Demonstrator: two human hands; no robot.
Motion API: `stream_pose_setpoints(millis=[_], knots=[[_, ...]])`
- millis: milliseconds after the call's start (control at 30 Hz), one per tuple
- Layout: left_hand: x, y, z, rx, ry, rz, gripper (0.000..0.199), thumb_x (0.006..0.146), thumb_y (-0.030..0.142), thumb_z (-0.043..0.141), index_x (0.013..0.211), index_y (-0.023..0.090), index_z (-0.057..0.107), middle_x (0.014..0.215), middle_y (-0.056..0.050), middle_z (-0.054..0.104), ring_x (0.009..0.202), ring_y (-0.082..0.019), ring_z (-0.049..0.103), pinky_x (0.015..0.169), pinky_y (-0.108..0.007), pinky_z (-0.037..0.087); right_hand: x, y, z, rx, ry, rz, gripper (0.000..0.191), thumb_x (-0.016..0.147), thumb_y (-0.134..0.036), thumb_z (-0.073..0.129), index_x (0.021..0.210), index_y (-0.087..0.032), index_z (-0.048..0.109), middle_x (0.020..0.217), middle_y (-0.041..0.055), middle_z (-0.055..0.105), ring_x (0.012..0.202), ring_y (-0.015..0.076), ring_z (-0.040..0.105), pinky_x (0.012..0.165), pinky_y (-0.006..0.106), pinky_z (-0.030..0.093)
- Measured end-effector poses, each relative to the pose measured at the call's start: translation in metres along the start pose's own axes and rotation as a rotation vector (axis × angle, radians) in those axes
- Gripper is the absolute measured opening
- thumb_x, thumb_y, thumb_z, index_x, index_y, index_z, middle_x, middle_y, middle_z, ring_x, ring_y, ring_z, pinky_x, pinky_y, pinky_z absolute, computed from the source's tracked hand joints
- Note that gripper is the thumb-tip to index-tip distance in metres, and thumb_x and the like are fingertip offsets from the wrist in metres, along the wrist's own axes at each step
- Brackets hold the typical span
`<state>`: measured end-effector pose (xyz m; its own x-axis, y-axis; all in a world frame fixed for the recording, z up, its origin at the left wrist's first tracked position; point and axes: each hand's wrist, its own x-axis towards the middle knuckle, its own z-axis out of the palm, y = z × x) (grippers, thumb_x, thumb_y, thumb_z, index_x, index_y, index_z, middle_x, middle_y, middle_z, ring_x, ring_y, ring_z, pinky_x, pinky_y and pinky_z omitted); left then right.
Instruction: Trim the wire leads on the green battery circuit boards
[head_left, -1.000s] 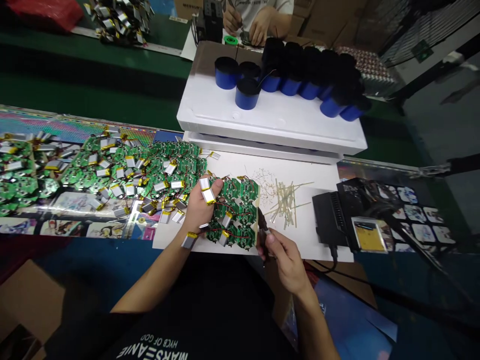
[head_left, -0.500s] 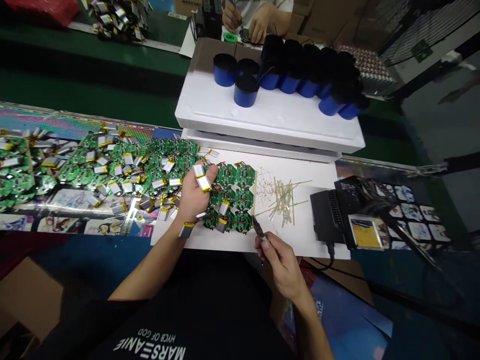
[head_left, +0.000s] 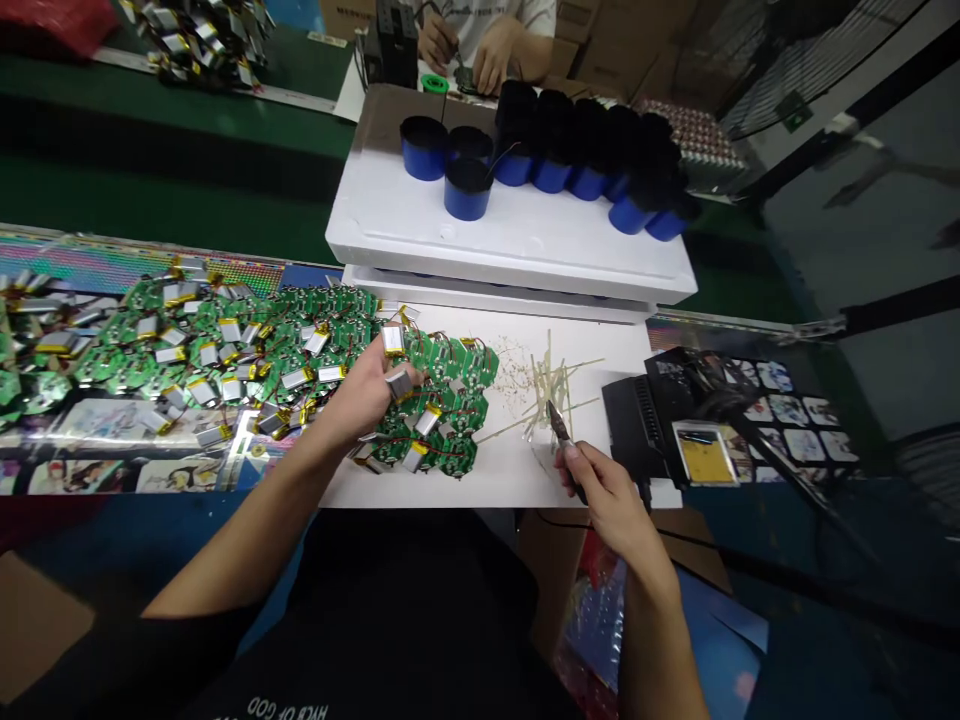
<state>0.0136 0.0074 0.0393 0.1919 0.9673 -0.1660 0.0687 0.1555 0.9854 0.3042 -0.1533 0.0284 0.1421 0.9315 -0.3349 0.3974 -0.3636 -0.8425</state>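
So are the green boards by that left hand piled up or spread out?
Spread out: the green boards next to the left hand lie flat, side by side, on the white sheet, not stacked.

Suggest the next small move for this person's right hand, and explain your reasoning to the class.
Probably bring the small pliers in the right hand back to the green circuit boards beside the left hand: the tool sits off them, over the pale clippings, while wired pouch batteries lie on the boards.
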Motion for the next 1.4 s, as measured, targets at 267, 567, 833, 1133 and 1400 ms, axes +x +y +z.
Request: stream_pose_setpoints(millis=[267, 567, 833, 1133, 1400], knots=[[-0.011, 0.041, 0.003, 0.849, -0.468, 0.533, 0.045, 0.087, 0.016, 0.059, 0.131, 0.024, 0.064, 0.104, -0.007, 0.072, 0.091, -0.025, 0.069, 0.079, -0.03, 0.049, -0.015, -0.009, -0.016, -0.372, 0.032, 0.116, 0.053, 0.106, -0.065, 0.038, 0.082, -0.024, 0.061, 0.081, 0.0064, 0.071, 0.079, 0.0259, 0.065, 0.075, 0.037, 0.045], [-0.032, 0.03, 0.015, 1.016, -0.742, 0.646, 0.039, 0.101, 0.02, 0.058, 0.139, 0.026, 0.062, 0.094, -0.006, 0.075, 0.084, -0.023, 0.072, 0.072, -0.029, 0.05, -0.027, -0.017, -0.022, -0.483, -0.066, 0.12, 0.048, 0.108, -0.057, 0.039, 0.09, -0.025, 0.068, 0.088, 0.0084, 0.077, 0.086, 0.0292, 0.07, 0.075, 0.036, 0.045], [-0.033, 0.008, -0.027, 0.724, -0.615, 0.39, 0.026, 0.099, 0.031, 0.065, 0.124, 0.025, 0.066, 0.113, -0.006, 0.078, 0.1, -0.021, 0.076, 0.084, -0.028, 0.055, -0.027, -0.007, -0.03, -0.341, -0.073, 0.137, 0.048, 0.108, -0.059, 0.041, 0.09, -0.024, 0.068, 0.085, 0.0066, 0.075, 0.084, 0.0268, 0.069, 0.078, 0.037, 0.048], [-0.029, 0.031, -0.013, 0.377, -0.225, 0.42, 0.018, 0.084, 0.037, 0.085, 0.091, 0.021, 0.081, 0.084, -0.005, 0.079, 0.075, -0.018, 0.073, 0.071, -0.026, 0.059, -0.01, -0.036, -0.007, 0.022, 0.066, -0.234, 0.042, 0.108, -0.053, 0.05, 0.084, -0.023, 0.066, 0.1, 0.0092, 0.075, 0.097, 0.0257, 0.069, 0.086, 0.037, 0.052], [-0.011, 0.072, -0.006, 0.49, -0.372, 0.437, 0.018, 0.086, 0.04, 0.079, 0.085, 0.022, 0.083, 0.078, -0.004, 0.08, 0.067, -0.017, 0.071, 0.061, -0.025, 0.051, -0.003, -0.062, 0.017, -0.064, -0.031, -0.493, 0.031, 0.111, -0.038, 0.047, 0.09, -0.024, 0.063, 0.11, 0.0097, 0.072, 0.107, 0.0262, 0.067, 0.092, 0.039, 0.051]])
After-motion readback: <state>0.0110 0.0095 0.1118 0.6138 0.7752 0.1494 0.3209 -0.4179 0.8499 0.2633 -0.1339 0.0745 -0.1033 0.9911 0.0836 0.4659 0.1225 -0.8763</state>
